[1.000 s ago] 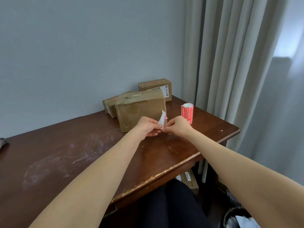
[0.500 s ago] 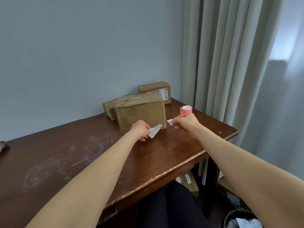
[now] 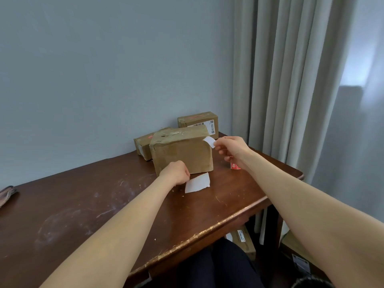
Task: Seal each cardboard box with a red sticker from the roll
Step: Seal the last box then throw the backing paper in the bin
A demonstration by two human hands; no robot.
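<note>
Three cardboard boxes stand at the back of the brown table (image 3: 87, 206). The big front box (image 3: 182, 152) is nearest. My right hand (image 3: 232, 150) pinches a peeled sticker (image 3: 209, 141), white underside towards me, beside the front box's top right corner. My left hand (image 3: 176, 174) holds a white backing paper (image 3: 197, 183) low over the table in front of that box. The red sticker roll (image 3: 235, 166) is mostly hidden behind my right forearm. A red sticker shows on the back box (image 3: 198, 121) and on the small left box (image 3: 143, 147).
A wall lies behind the table and curtains (image 3: 291, 80) hang at the right. The table's worn front edge (image 3: 197, 235) runs diagonally. More boxes (image 3: 243, 240) sit on the floor under it. A dark object (image 3: 7, 193) lies at the far left.
My hands have drawn apart. The right hand rose with the sticker to the front box's top corner, and the left hand lowered the backing paper towards the table.
</note>
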